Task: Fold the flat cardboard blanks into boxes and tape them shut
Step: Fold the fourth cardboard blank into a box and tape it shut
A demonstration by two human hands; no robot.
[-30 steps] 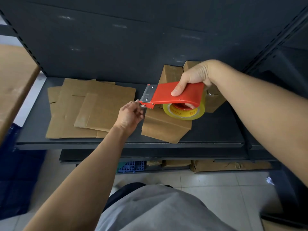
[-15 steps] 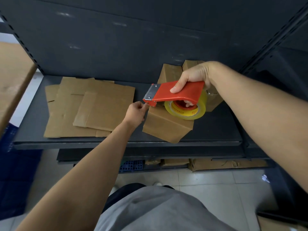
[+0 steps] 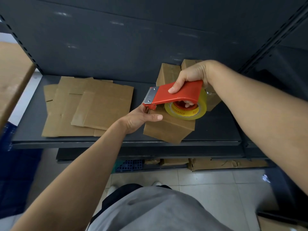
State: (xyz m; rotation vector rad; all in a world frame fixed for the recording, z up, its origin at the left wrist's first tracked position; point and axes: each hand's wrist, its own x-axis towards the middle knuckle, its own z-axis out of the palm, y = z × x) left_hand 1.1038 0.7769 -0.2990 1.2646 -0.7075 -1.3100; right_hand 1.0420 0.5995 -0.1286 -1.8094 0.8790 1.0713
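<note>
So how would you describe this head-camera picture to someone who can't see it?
A person's right hand grips a red tape dispenser over a folded cardboard box on a dark shelf, while the left hand rests on the box, thumb across its top. Flat cardboard blanks lie to the left.

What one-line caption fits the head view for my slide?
Right hand holds a red tape dispenser over a folded box while the left hand touches it beside flat blanks.

1. Your tape dispenser [image 3: 180, 95] is red, its blade [image 3: 150, 96] silver.
2. Your tape roll [image 3: 202, 104] is yellowish-clear, its core [image 3: 179, 110] red and yellow.
3. Your blanks [image 3: 100, 105] and box [image 3: 168, 130] are plain brown.
4. The shelf [image 3: 216, 130] is dark grey.
</note>
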